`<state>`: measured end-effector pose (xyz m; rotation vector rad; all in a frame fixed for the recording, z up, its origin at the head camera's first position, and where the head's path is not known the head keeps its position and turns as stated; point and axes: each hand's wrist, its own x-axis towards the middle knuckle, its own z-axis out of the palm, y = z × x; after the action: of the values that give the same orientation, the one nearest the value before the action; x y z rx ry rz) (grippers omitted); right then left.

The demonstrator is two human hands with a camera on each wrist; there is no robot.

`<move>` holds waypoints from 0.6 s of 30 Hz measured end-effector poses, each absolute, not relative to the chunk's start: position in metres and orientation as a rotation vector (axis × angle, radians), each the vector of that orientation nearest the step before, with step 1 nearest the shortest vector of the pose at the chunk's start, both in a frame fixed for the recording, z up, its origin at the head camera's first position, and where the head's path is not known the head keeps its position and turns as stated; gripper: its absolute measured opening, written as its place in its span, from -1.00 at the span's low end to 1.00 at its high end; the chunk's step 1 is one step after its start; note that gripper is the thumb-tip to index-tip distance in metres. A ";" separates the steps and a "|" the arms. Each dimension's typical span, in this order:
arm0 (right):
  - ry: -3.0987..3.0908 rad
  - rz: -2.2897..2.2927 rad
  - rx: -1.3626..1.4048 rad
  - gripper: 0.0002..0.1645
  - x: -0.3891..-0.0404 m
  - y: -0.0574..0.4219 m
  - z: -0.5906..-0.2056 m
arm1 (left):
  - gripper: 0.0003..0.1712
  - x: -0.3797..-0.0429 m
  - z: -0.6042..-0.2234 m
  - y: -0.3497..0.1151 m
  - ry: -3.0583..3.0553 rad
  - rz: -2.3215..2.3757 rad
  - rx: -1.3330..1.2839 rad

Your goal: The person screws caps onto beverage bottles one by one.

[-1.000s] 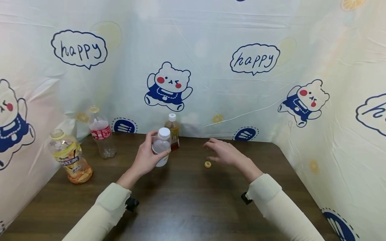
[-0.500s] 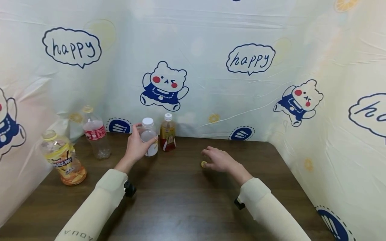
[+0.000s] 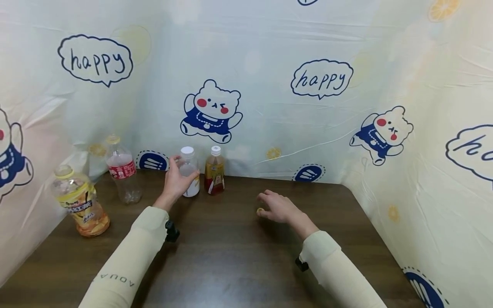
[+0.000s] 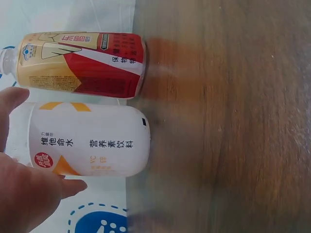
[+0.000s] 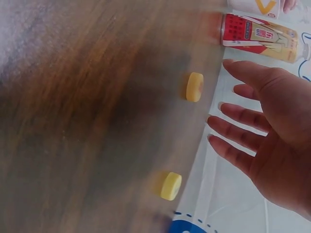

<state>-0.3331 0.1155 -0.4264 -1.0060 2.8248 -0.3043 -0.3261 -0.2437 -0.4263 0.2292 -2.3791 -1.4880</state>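
My left hand (image 3: 178, 182) has its fingers and thumb around a clear-topped drink bottle (image 4: 97, 141) with a white-and-orange label and white cap. The bottle stands upright on the table. Right beside it is a smaller tea-coloured bottle (image 3: 214, 171), its label red and yellow. My right hand (image 3: 281, 207) hovers low over the table at right, fingers loosely bent and nothing in them. Near its thumb lies a small yellow bottle cap (image 5: 195, 87). A second yellow cap (image 5: 171, 186) shows in the right wrist view; in the head view the hand hides it.
At the left stand a clear bottle (image 3: 125, 179) with a red label and a bottle (image 3: 84, 207) with a yellow label and some orange inside. A printed curtain (image 3: 262, 107) hangs along the back and sides of the brown table (image 3: 231, 256).
My left hand has moved the white-capped bottle left and back, from in front of the tea-coloured bottle to its left side. My right hand has come lower, beside the yellow cap.
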 end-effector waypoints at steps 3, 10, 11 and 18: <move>2.827 -0.304 -0.985 -0.45 -0.335 0.114 -0.429 | 0.07 -0.324 -0.424 -0.245 -2.421 -1.429 0.193; 2.804 -0.320 -0.933 -0.41 -0.338 0.111 -0.436 | 0.11 -0.295 -0.401 -0.250 -2.383 -1.017 0.136; 2.803 -0.315 -0.930 -0.40 -0.338 0.111 -0.437 | 0.09 -0.290 -0.396 -0.251 -2.333 -0.949 0.136; 2.808 -0.295 -0.944 -0.39 -0.337 0.111 -0.438 | 0.12 -0.262 -0.368 -0.276 -2.018 -0.680 0.195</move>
<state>-0.3368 0.1107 -0.4382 -0.9437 2.8081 -0.2949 -0.2622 -0.2763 -0.3683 0.1949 -2.0182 -0.6797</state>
